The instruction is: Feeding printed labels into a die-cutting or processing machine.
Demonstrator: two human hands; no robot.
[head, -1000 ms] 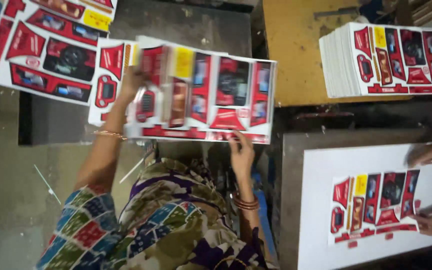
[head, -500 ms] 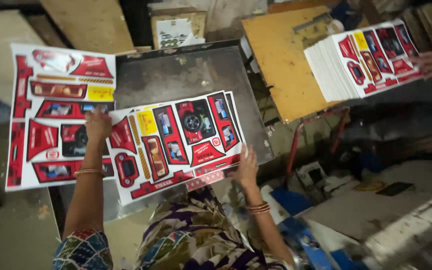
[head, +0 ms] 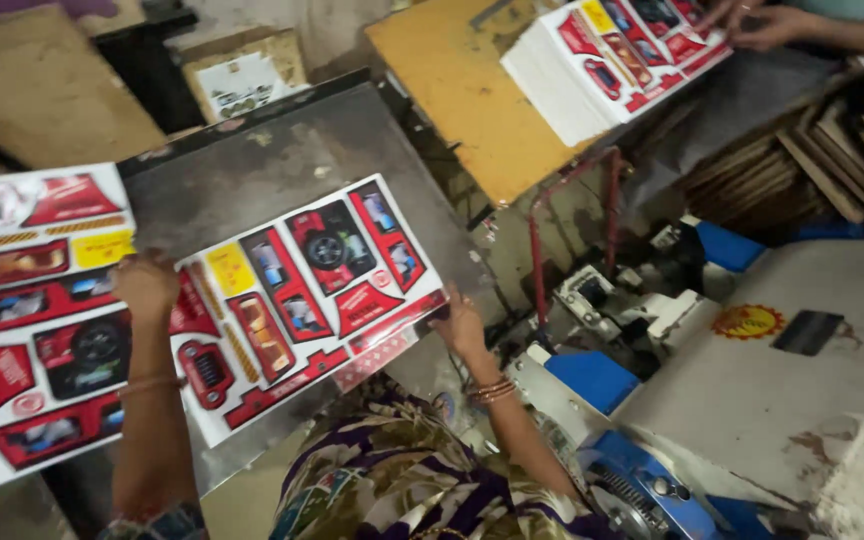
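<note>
Printed sheet now flat on grey metal surface, centre frame; second ago was held up mid-air, so looks laid down. Left hand pinching left edge, right hand gripping lower right corner. Bigger printed sheet at left, overlapped. Sheet stack upper right, another person's hand on it.

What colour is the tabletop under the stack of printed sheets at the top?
Yellow-orange tabletop, scuffed in places, under the stack of printed sheets; seen in the head view.
</note>
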